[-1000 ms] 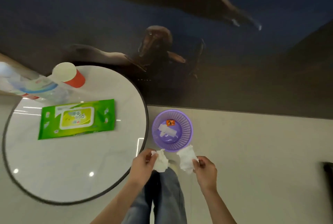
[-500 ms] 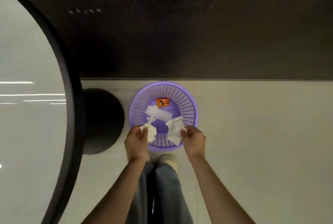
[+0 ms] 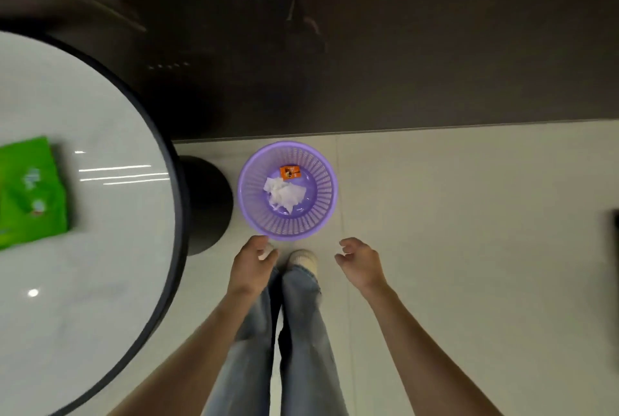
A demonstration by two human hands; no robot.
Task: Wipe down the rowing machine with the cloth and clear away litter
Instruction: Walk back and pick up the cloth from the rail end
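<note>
One round table [image 3: 100, 107] with a green pack [image 3: 30, 194] fills the left; beside it the purple basket [image 3: 249, 211] holds crumpled wipes [image 3: 284, 196] and an orange wrapper [image 3: 289, 172]. Litter looks binned; no rowing machine shows, so wiping can't be judged. Both hands hang just short of the basket: the right hand [image 3: 360, 263] loosely apart and empty, the left hand [image 3: 253, 265] curled, contents unclear
</note>
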